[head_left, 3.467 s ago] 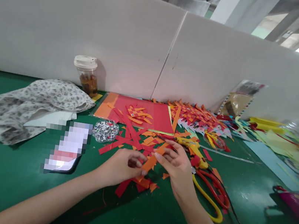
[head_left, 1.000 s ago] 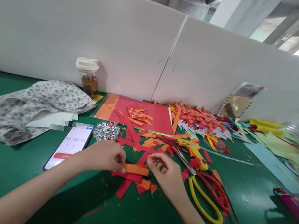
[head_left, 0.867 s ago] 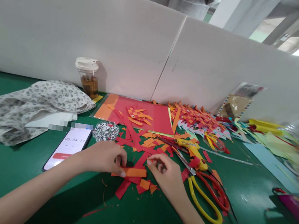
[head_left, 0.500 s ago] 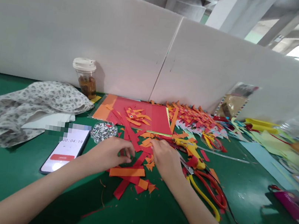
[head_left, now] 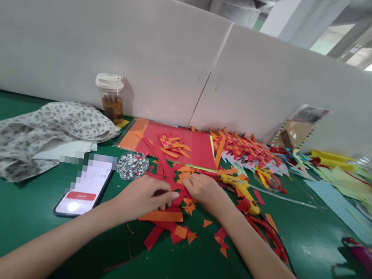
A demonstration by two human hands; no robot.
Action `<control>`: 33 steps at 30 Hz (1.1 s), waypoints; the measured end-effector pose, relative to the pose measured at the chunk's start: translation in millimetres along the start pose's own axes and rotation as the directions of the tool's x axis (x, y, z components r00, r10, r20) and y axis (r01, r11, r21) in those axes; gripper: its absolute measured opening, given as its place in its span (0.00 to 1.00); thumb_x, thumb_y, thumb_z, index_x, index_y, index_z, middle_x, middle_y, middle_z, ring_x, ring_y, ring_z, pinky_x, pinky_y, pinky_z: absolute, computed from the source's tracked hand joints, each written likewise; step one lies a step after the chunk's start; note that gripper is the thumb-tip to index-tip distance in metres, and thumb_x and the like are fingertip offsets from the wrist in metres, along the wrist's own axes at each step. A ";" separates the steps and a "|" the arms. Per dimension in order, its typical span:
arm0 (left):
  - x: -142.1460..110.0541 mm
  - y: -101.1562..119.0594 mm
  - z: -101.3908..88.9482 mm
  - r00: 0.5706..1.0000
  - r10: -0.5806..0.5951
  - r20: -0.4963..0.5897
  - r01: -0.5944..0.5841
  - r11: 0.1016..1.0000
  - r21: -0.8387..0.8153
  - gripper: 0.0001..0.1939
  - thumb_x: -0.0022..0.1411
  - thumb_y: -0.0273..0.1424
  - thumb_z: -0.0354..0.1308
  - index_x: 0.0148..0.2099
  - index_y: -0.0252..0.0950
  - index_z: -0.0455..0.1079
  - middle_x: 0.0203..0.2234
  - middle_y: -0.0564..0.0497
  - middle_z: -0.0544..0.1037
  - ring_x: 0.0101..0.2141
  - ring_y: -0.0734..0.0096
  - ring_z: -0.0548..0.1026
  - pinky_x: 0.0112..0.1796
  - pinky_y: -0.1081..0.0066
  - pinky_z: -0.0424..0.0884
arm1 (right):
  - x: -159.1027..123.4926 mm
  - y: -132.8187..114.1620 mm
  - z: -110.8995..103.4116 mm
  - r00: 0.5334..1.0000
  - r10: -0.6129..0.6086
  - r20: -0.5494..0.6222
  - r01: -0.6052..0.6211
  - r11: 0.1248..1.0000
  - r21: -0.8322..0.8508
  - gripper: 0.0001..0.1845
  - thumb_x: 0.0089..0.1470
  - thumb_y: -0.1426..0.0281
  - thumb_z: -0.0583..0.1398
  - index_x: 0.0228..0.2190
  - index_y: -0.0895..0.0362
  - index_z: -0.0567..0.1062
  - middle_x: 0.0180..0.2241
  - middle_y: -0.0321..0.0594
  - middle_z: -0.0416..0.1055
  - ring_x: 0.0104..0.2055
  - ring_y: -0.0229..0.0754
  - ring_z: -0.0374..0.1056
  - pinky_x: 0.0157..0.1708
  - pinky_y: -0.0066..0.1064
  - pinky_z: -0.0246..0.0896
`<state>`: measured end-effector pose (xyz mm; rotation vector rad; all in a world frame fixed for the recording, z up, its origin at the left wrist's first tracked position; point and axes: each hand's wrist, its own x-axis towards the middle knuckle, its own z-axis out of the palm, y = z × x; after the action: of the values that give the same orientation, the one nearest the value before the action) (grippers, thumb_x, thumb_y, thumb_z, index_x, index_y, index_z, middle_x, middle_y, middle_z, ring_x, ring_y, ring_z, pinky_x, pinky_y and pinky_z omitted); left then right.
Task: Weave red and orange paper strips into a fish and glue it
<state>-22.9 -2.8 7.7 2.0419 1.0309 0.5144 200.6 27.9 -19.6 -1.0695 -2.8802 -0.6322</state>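
Note:
My left hand (head_left: 146, 195) is low over the paper pile, its fingers curved downward and its thumb apart from them; I see nothing held. Beneath and beside it lie red strips (head_left: 153, 237) and an orange strip (head_left: 164, 215). My right hand (head_left: 204, 190) has its fingers closed together at the orange scraps (head_left: 185, 176); its fingertips are partly hidden, and I cannot make out what is in them. Just behind the hands, a woven orange-and-red paper fish (head_left: 173, 146) rests on a plastic-covered stack of red sheets (head_left: 202, 144).
A yellow glue gun (head_left: 243, 190) and red scissor handles (head_left: 272, 238) lie by my right forearm. Woven fish (head_left: 244, 148) are heaped behind. On the left are a round pack of googly eyes (head_left: 132, 165), a phone (head_left: 86, 187), patterned cloth (head_left: 46, 137) and a lidded cup (head_left: 111, 98).
My left hand has moved right and slightly down, closer to my right hand. Red and orange scraps now show beside my right forearm, and the yellow scissor handle there is no longer visible.

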 end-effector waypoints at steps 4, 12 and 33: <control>-0.3 1.3 3.1 0.999 -0.005 -0.054 0.006 1.000 0.019 0.09 0.59 0.36 0.51 0.38 0.40 0.70 0.32 0.52 0.77 0.26 0.71 0.72 0.27 0.72 0.64 | -2.7 -2.0 -1.0 0.993 0.069 -0.091 -0.064 0.996 0.060 0.09 0.54 0.80 0.51 0.29 0.57 0.67 0.26 0.39 0.69 0.30 0.40 0.64 0.29 0.29 0.52; -0.4 -4.5 16.9 0.995 -0.063 -0.073 0.046 0.974 -0.220 0.18 0.57 0.36 0.55 0.50 0.40 0.66 0.50 0.47 0.71 0.36 0.65 0.74 0.36 0.65 0.69 | -2.2 -9.1 -19.5 0.763 0.566 -0.312 -0.456 0.813 0.361 0.07 0.54 0.75 0.53 0.37 0.57 0.66 0.31 0.42 0.71 0.32 0.43 0.69 0.29 0.30 0.60; 2.1 4.8 20.1 0.966 -0.209 0.152 0.220 0.357 -0.908 0.30 0.50 0.26 0.66 0.55 0.38 0.61 0.43 0.44 0.74 0.40 0.67 0.74 0.44 0.66 0.69 | -9.5 -71.9 -55.3 0.579 0.782 0.232 -0.125 -0.196 0.973 0.10 0.45 0.64 0.65 0.29 0.55 0.72 0.28 0.36 0.74 0.31 0.39 0.72 0.32 0.27 0.67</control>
<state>-6.4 -12.1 -0.9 0.8507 0.6985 0.7218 155.5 -48.0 3.4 -1.2025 -1.2845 0.9867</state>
